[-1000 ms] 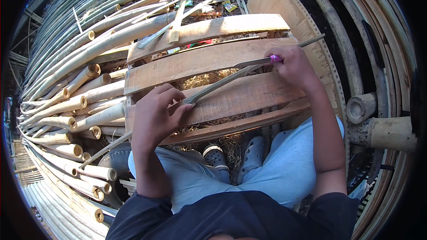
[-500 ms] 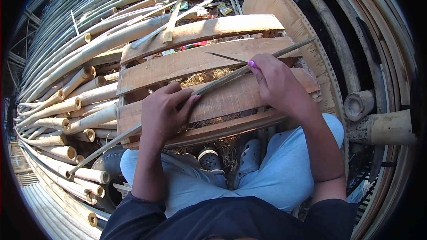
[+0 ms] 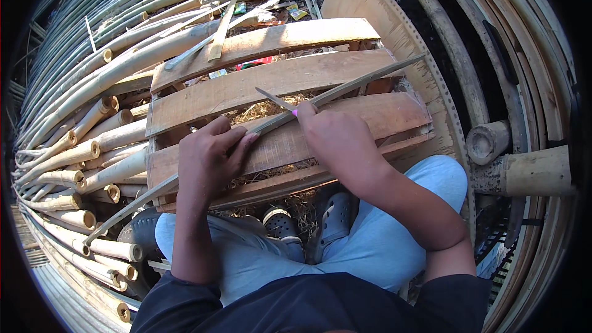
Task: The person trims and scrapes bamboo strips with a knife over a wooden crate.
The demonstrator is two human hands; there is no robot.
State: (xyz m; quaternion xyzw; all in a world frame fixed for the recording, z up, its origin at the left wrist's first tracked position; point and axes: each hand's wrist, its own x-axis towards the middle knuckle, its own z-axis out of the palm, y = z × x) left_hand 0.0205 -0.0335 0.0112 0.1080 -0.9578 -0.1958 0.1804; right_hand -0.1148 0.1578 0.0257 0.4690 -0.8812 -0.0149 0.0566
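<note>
A long, thin bamboo strip (image 3: 364, 82) lies slantwise over a slatted wooden bench (image 3: 290, 148) in front of me, its lower left end reaching past the bench. My left hand (image 3: 209, 154) is closed round the strip near the bench's left side. Closer to the middle, my right hand (image 3: 338, 140) grips a small knife (image 3: 275, 98) with a pink handle, mostly covered by the fingers. The blade points up and to the left, just above the strip. Whether its edge touches the strip, I cannot tell.
Many bamboo poles (image 3: 111, 139) lie stacked on the left. A curved plywood sheet (image 3: 425, 92) leans beyond the bench's right side, next to thick bamboo posts (image 3: 536, 171). Split strips (image 3: 223, 28) rest on the far slat. My shoes (image 3: 336, 217) are below the near edge.
My right hand and the knife have slid down and leftward along the strip, nearer to my left hand. The left hand keeps its hold. The whole view has shifted slightly.
</note>
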